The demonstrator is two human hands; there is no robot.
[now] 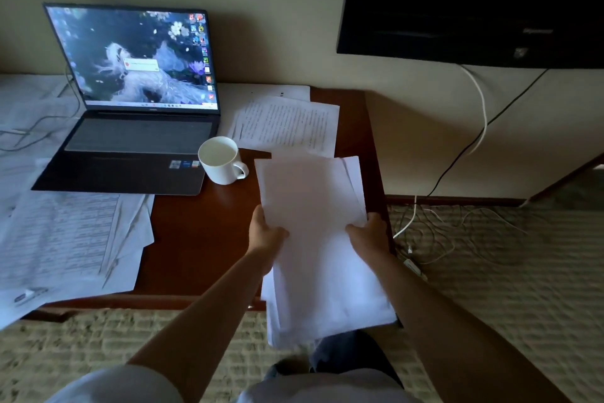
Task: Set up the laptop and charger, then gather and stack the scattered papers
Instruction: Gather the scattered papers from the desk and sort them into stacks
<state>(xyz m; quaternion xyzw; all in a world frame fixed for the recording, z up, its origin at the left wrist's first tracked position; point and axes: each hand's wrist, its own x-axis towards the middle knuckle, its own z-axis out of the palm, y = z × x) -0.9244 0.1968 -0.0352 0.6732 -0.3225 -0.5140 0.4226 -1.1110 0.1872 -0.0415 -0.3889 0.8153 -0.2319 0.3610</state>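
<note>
A bundle of white papers (317, 239) is held over the right end of the wooden desk (202, 226). My left hand (266, 234) grips its left edge and my right hand (369, 232) grips its right edge. The laptop (130, 102) stands open at the back left with its screen lit. A thin cable (39, 128) runs off its left side. Printed sheets (287, 123) lie behind the bundle on the desk. More printed sheets (68, 239) spread over the desk's left part and hang over the front edge.
A white mug (222, 159) stands right of the laptop, close to the bundle's far left corner. A dark TV (474, 1) hangs on the wall at the upper right. White and black cables (434, 223) lie on the carpet right of the desk.
</note>
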